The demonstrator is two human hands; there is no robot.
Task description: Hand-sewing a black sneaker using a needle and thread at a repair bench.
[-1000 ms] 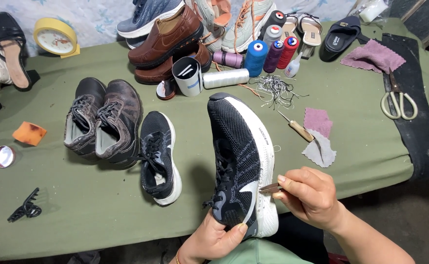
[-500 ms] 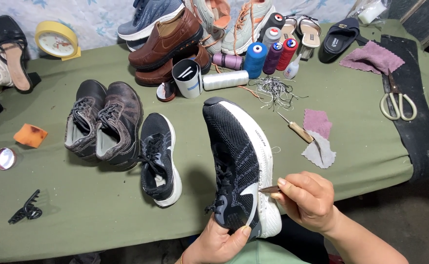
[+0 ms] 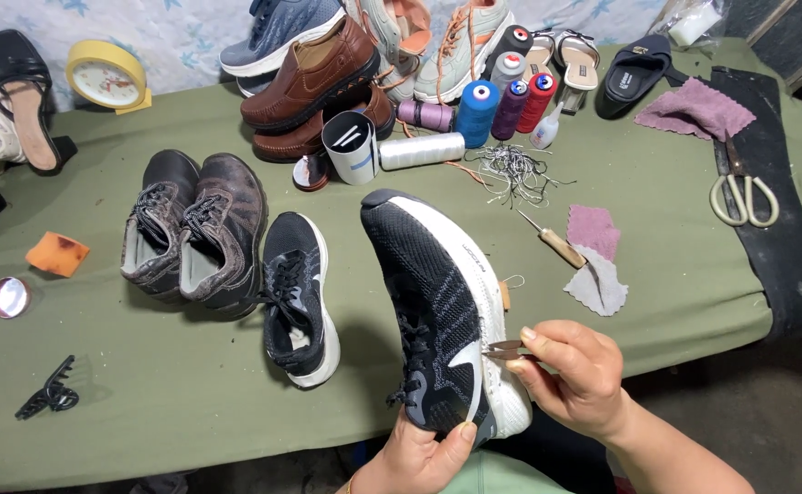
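My left hand grips the heel end of a black knit sneaker with a white sole, holding it tilted on its side above the table's front edge. My right hand pinches a small metal tool whose tip touches the seam between the sneaker's upper and its white sole. The matching black sneaker lies on the green table just to the left.
A worn dark pair of shoes sits left of centre. Brown shoes, thread spools, a cup and more footwear crowd the back. An awl, cloth scraps, scissors, an orange sponge, a yellow clock.
The held sneaker has tilted slightly, its toe moving a little left. My right hand stays at the sole seam with the tool.
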